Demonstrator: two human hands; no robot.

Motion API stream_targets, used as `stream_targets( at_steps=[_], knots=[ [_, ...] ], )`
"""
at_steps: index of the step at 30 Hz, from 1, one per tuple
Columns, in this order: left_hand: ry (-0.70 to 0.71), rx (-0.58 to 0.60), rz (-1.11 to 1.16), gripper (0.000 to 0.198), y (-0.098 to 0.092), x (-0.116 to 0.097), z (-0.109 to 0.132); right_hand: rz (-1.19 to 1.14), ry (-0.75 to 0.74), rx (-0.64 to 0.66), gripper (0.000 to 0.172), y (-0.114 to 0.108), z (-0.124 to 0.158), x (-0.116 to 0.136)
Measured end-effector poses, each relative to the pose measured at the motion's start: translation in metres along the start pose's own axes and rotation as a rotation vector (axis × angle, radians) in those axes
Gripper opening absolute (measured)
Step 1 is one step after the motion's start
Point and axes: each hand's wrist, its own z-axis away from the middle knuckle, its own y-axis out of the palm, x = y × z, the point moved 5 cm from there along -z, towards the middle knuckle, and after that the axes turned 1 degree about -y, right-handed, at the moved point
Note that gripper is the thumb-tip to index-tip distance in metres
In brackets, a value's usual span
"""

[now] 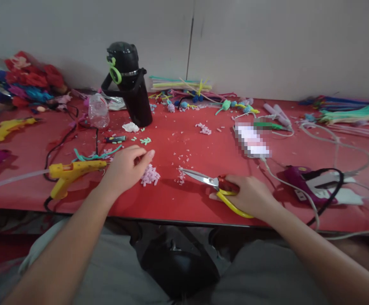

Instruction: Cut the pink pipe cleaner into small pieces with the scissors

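My left hand (127,168) rests on the red table (187,199) with its fingers loosely curled and stretched toward a small heap of pink cut pieces (150,175); nothing is in it. My right hand (250,195) is closed round the yellow and red handles of a pair of scissors (214,186), whose steel blades point left and lie flat on the table. A few pink snippets (180,177) lie by the blade tips. A yellow glue gun (71,173) lies just left of my left hand.
A black flask (130,82) stands at the back. Pipe cleaners (181,84) and small made figures litter the far edge. A purple glue gun (302,182) with cables lies at right, a clear plastic bottle (98,111) and another yellow glue gun (11,126) at left.
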Motion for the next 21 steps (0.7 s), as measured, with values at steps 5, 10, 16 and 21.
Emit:
stream_targets(
  at_steps=[5,10,16,21],
  knots=[
    [0.051,0.225,-0.031,0.02,0.034,-0.037,-0.062,0.021,0.018,0.004,0.048,-0.002,0.0,0.003],
    [0.04,0.324,-0.109,0.02,0.087,-0.069,-0.128,0.085,0.04,0.004,0.052,-0.001,-0.003,0.003],
    [-0.001,0.384,-0.14,0.028,0.134,-0.074,-0.165,0.078,0.036,0.03,0.052,-0.002,-0.004,0.006],
    [-0.01,0.408,-0.123,0.025,0.143,-0.075,-0.175,0.062,0.027,0.029,0.052,-0.003,-0.005,0.005]
  ],
)
